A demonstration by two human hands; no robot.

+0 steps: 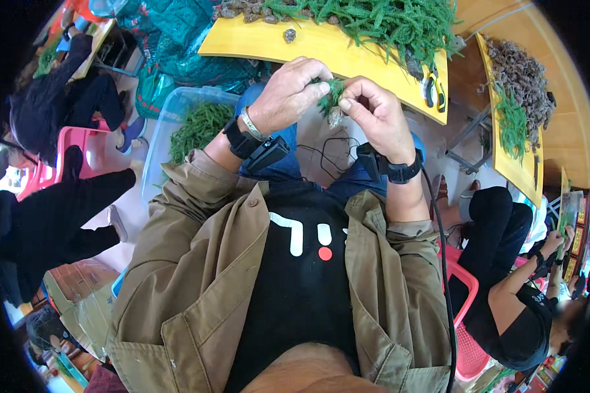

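Over my lap, in front of the yellow table (347, 56), both hands meet at a small green plant sprig (332, 93) with a pale greyish lump at its lower end. My left hand (287, 90) pinches the sprig from the left, fingertips closed on its leaves. From the other side, my right hand (376, 116) has thumb and forefinger closed at the sprig next to the lump; the exact grip is partly hidden. A heap of similar green sprigs (380, 23) lies on the table, with brownish-grey lumps (242, 9) along its left and a single lump (290, 35) nearer me.
Pliers with yellow-and-black handles (434, 92) lie at the table's right end. A clear plastic tub (156, 141) of green sprigs stands on my left. Teal plastic bags (170, 49) are behind it. Another yellow table (519, 171) stands right; people sit on both sides.
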